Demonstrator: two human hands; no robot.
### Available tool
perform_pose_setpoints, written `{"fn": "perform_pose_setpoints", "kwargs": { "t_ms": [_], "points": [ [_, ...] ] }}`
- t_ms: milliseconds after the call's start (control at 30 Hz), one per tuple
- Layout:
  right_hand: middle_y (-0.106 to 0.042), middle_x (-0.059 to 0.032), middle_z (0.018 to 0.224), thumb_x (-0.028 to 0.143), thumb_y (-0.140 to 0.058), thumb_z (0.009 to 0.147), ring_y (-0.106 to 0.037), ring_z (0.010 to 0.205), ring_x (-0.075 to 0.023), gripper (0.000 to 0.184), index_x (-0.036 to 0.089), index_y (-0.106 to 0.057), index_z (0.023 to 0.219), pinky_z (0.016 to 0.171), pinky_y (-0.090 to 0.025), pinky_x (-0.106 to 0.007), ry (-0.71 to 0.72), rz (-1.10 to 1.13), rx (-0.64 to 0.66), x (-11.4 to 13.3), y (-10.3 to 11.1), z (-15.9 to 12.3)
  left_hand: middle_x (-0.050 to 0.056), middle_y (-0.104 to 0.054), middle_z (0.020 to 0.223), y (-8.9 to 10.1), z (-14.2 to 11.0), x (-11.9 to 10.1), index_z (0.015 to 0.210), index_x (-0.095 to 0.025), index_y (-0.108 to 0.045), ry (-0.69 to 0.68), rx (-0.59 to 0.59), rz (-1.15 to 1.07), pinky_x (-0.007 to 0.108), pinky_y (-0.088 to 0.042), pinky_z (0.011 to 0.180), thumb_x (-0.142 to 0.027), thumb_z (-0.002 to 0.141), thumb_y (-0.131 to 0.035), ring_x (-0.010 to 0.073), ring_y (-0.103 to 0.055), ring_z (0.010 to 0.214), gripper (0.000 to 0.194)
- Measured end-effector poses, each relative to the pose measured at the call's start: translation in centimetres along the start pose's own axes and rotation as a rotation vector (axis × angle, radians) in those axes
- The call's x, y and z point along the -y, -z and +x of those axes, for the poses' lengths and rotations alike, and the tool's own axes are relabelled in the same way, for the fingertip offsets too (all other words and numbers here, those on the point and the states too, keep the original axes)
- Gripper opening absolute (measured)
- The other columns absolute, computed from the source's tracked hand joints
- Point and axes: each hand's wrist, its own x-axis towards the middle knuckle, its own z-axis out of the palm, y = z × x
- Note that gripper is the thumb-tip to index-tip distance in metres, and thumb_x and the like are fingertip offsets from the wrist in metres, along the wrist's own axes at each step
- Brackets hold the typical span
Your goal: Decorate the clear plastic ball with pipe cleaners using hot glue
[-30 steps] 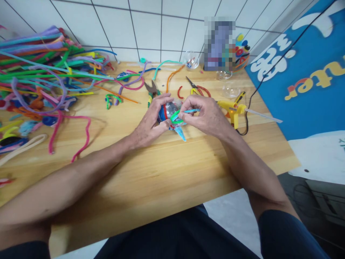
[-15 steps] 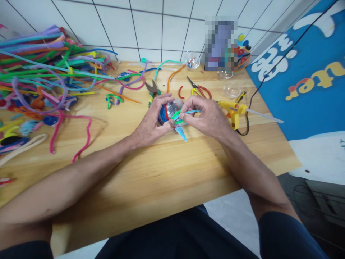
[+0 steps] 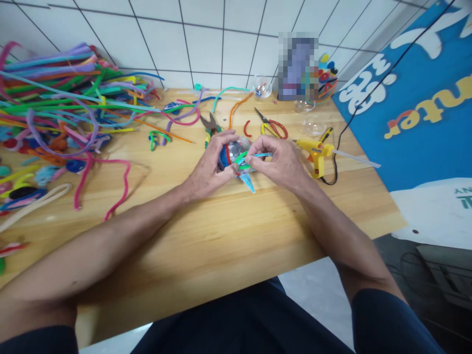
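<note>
A clear plastic ball (image 3: 236, 149) is partly wrapped in blue, red and green pipe cleaners, and a light-blue cone-shaped piece (image 3: 248, 182) sticks out from its near side. My left hand (image 3: 217, 160) curves round the ball's left side, thumb at the front edge and fingers over the top. Between the thumb and forefinger of my right hand (image 3: 273, 158) is pinched a light-blue pipe cleaner (image 3: 262, 155), its free end pointing right. Beside it a green pipe cleaner (image 3: 246, 168) loops against the ball. My fingers hide part of the ball.
Just beyond my hands lie pliers (image 3: 210, 125) and red-and-yellow-handled scissors (image 3: 273, 125). A yellow glue gun (image 3: 315, 153) with a glue stick rests at the right. Pipe cleaners (image 3: 62, 78) pile up at the left. Clear plastic half-shells (image 3: 262, 87) stand near the tiled wall.
The camera view has shifted slightly, so the table's contents appear a little displaced. Both hands keep nearly the same hold on the ball and the light-blue pipe cleaner.
</note>
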Motion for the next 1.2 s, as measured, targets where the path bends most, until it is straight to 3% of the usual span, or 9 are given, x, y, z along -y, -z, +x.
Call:
{"fn": "perform_pose_setpoints", "kwargs": {
  "t_ms": [100, 367, 600, 1200],
  "points": [
    [-0.073, 0.0012, 0.076, 0.025, -0.072, 0.08, -0.059, 0.068, -0.0152, 0.006, 0.023, -0.068, 0.076, 0.066, -0.048, -0.03, 0.0, -0.01, 0.001, 0.05, 0.06, 0.04, 0.016, -0.051, 0.164, 0.05, -0.02, 0.1, 0.155, -0.03, -0.048, -0.004, 0.004, -0.032, 0.058, -0.043, 0.133, -0.064, 0.109, -0.057, 0.0341, -0.048, 0.16, 0.058],
    [-0.072, 0.0025, 0.077, 0.027, -0.074, 0.082, -0.061, 0.069, -0.0155, 0.007, 0.023, -0.069, 0.079, 0.069, -0.049, -0.032, -0.021, -0.035, 0.008, -0.11, 0.12, 0.0, 0.014, -0.052, 0.164, -0.09, 0.08, -0.1, 0.153, -0.032, -0.049, 0.023, -0.003, -0.017, 0.058, -0.045, 0.132, -0.066, 0.105, -0.064, 0.0335, -0.05, 0.158, 0.06],
    [-0.074, 0.0017, 0.077, 0.025, -0.074, 0.081, -0.062, 0.07, -0.0164, 0.005, 0.024, -0.07, 0.078, 0.068, -0.049, -0.031, -0.036, -0.03, -0.003, 0.08, 0.19, -0.24, 0.013, -0.056, 0.161, -0.1, 0.13, -0.32, 0.15, -0.033, -0.052, 0.018, -0.007, -0.028, 0.06, -0.046, 0.13, -0.055, 0.103, -0.071, 0.0345, -0.052, 0.156, 0.056],
    [-0.073, 0.0007, 0.075, 0.025, -0.072, 0.079, -0.061, 0.072, -0.0172, 0.003, 0.023, -0.07, 0.077, 0.067, -0.048, -0.03, -0.045, -0.016, -0.034, -0.1, -0.12, -0.42, 0.012, -0.057, 0.16, -0.04, 0.2, -0.39, 0.15, -0.033, -0.051, 0.018, 0.011, 0.0, 0.061, -0.046, 0.13, -0.055, 0.104, -0.069, 0.0338, -0.052, 0.155, 0.054]
  ]
}}
